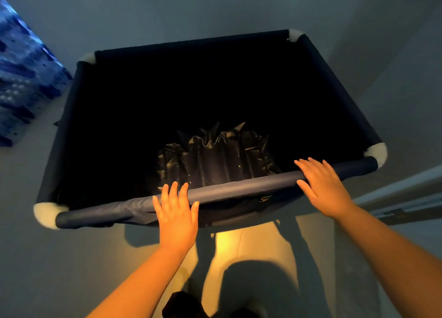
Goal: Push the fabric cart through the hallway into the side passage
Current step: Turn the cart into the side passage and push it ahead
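The fabric cart (114, 212) is a deep, dark navy bin with padded rails and white corner caps, right in front of me. Crumpled dark fabric (215, 155) lies at its bottom. My left hand (175, 218) lies flat on the near rail, fingers spread and straight, not wrapped around it. My right hand (323, 186) rests further right on the same rail, fingers stretched over the top and the thumb along the rail's near side. Neither hand holds anything.
A blue patterned object (21, 78) stands on the floor at the cart's far left. Pale walls close in ahead and to the right. A door frame or baseboard (406, 193) runs along the right side. The floor is dim with shadows.
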Demonstrator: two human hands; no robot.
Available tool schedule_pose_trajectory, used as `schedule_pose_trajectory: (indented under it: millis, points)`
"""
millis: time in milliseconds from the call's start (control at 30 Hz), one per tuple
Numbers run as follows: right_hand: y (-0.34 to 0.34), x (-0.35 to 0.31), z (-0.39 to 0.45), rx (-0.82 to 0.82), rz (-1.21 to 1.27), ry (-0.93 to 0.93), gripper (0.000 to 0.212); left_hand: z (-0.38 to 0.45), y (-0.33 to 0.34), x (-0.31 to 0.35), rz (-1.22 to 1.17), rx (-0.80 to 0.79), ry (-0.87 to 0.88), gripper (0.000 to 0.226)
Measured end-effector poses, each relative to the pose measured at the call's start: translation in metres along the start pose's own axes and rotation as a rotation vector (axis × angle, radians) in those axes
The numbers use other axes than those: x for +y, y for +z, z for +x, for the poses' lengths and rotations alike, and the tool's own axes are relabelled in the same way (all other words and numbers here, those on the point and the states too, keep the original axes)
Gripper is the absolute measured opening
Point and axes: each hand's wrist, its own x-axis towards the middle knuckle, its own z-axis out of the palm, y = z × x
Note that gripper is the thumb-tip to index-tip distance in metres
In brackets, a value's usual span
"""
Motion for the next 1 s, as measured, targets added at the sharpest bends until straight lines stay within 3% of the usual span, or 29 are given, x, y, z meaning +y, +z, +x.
schedule_pose_trajectory:
  millis: [267, 533, 1000]
  points:
    - [-0.012, 0.080, -0.011, 0.033, 0.095, 0.276, 0.049, -0.010, 0.007, 0.106, -0.061, -0.074, 0.022, 0.053]
    - [-0.027, 0.150, -0.015, -0.002, 0.112, 0.436, 0.054, 0.004, 0.018, 0.180, 0.024, -0.181, 0.172, 0.061]
    - [-0.032, 0.197, 0.002, 0.002, 0.062, 0.650, 0.057, 0.095, 0.031, 0.224, 0.063, -0.204, 0.415, 0.061]
